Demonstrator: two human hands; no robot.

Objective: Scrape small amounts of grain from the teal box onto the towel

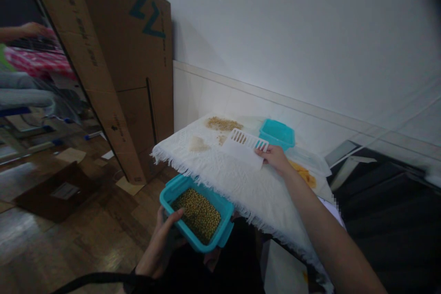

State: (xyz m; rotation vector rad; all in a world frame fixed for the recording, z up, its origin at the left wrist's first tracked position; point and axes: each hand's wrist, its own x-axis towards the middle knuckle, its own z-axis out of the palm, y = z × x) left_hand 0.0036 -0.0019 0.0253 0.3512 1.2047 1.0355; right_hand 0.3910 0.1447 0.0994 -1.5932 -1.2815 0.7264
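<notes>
My left hand (165, 232) grips a turquoise plastic container (225, 213) by its near left side, below the table's front edge. Inside it lie many small greenish-yellow beans (198, 213). Over the white fringed cloth (227, 183), my right hand (274, 156) is closed on the right end of a white slotted scraper (243, 149). A heap of tan grains (223, 124) lies behind the scraper, and a smaller pale pile (199, 143) sits to its left. A second turquoise container (277, 133) stands behind my right hand.
A clear lid or tray (310, 161) and a yellow cloth (303, 174) lie by my right forearm. A tall cardboard box (134, 78) stands left of the table. Another person's hand (32, 30) shows at far left. A white wall (292, 32) rises behind.
</notes>
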